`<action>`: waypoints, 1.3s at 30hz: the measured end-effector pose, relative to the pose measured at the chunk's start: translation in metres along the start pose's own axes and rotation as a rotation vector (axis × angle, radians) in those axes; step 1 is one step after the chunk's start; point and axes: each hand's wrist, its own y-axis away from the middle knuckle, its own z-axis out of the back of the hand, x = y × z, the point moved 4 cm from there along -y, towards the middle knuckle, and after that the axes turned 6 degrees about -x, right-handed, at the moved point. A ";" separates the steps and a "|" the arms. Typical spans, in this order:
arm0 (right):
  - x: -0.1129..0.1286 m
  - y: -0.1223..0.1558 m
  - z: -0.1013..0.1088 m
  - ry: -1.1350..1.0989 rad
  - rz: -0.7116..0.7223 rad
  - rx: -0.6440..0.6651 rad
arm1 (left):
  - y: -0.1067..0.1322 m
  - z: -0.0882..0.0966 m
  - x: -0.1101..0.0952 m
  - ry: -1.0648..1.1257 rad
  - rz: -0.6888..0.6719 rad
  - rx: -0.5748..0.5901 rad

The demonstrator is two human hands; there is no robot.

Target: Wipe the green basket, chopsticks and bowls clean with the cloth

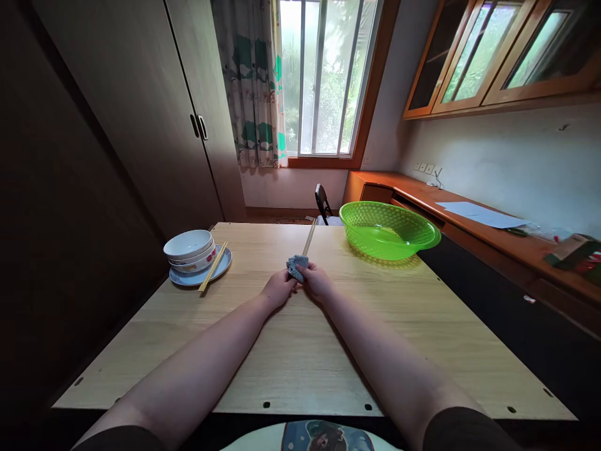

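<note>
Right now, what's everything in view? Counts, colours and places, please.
Table: one, pale wood, foreground
Plate: one, bluish, table's left
Bowls: at least three, white floral, on plate
Loose chopsticks: count unclear, pale, across plate rim
Cloth: one, bluish, mid-table
Held chopsticks: count unclear, pale, protruding beyond cloth
Basket: one, green, table's far right
Desk: one, orange, right
Papers: count unclear, white, on desk
Chair: one, black frame, beyond table
Window: one, brown surround, far wall
Curtain: one, green patterned, left of window
Wardrobe: one, dark, left
Wall cabinet: one, brown, upper right
Left hand: one, bare, at cloth
Right hand: one, bare, gripping cloth
Sleeves: two, dark, bottom
</note>
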 end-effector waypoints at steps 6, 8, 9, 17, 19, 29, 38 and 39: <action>-0.001 -0.005 0.004 0.022 -0.055 0.041 | -0.003 0.005 0.003 -0.089 -0.036 0.023; 0.001 -0.003 0.005 0.011 -0.057 0.037 | -0.002 0.008 0.004 -0.103 -0.052 0.051; 0.001 -0.001 0.004 0.003 -0.046 0.023 | -0.002 0.010 0.004 -0.111 -0.066 0.062; 0.003 0.014 -0.001 -0.008 -0.010 -0.106 | 0.010 0.019 -0.012 -0.157 -0.211 0.144; 0.006 0.014 0.000 -0.005 -0.023 -0.104 | 0.010 0.020 -0.016 -0.130 -0.229 0.144; 0.034 -0.007 0.032 -0.014 0.026 -0.194 | 0.007 0.021 -0.009 -0.305 -0.210 0.106; 0.061 -0.015 0.056 -0.072 0.108 -0.244 | 0.005 0.030 -0.014 -0.313 -0.248 0.059; 0.064 -0.015 0.060 -0.081 0.119 -0.266 | 0.005 0.031 -0.013 -0.316 -0.248 0.061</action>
